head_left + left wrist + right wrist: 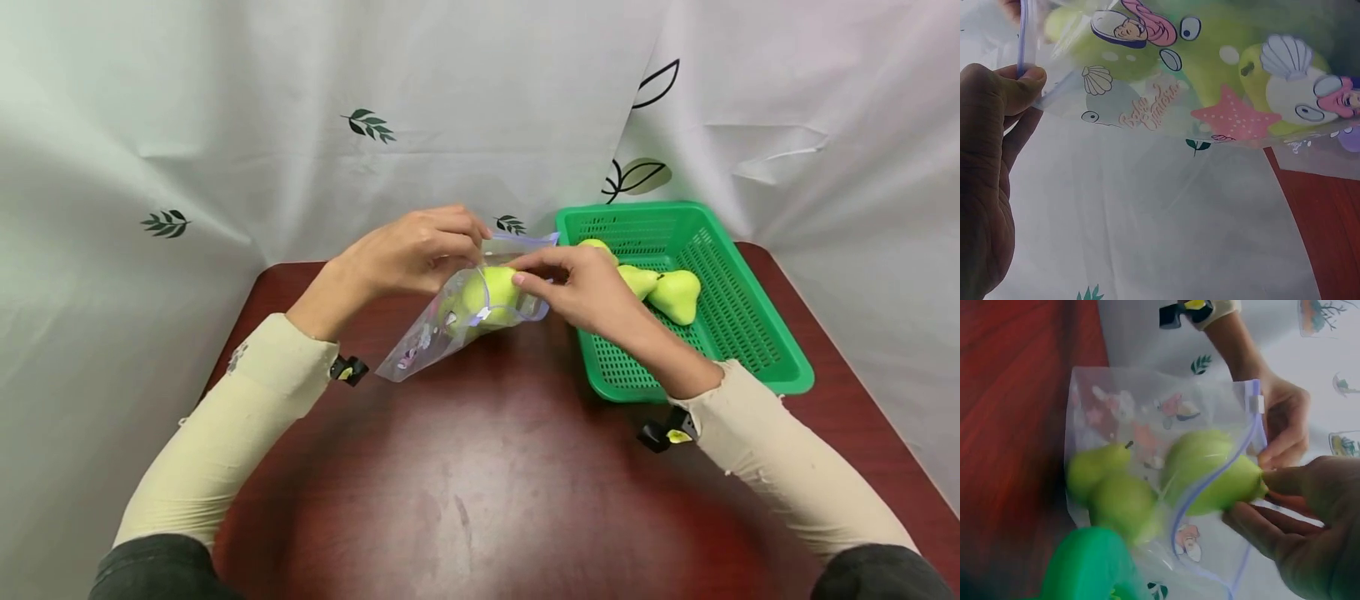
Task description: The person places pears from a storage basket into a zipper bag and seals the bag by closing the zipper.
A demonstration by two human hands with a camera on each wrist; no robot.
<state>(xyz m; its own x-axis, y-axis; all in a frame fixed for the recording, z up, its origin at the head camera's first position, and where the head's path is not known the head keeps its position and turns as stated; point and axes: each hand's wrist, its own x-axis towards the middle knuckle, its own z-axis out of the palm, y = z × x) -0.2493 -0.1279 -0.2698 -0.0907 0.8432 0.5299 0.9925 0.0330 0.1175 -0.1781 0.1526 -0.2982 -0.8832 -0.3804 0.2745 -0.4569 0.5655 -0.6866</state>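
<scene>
Right hand grip: the right hand (592,287) pinches the narrow end of a pear (1222,478) between thumb and fingertips, the fruit lying half through the mouth of the bag (450,321).
Left hand grip: the left hand (408,250) pinches the bag's upper rim by the zip strip (1022,37), thumb curled over it, holding the mouth up and open.
Where the pear is: at the bag opening, its wide end inside and its narrow end outside in the fingers; the bag hangs tilted above the table (487,467), its closed end lowest.
Already inside: two more pears (1107,484) lie against the bag's bottom.
Basket: the green basket (750,333) stands on the table just right of the hands, with pears (675,293) lying in it.
Doing it well: judging from the grip, the rim should stay taut and wide so the pear slides past the zip without catching; the fingers should let go only once the widest part is clear of the mouth, and the closed end should stay low so the fruit inside does not roll back.
Head view only: both sleeves, the basket and the bag's tilt.
Left wrist view only: the printed cartoon shells and starfish (1232,115) on the film, and the thumb on the strip.
Right wrist view only: the count of fruit inside and how far the pear has entered.
</scene>
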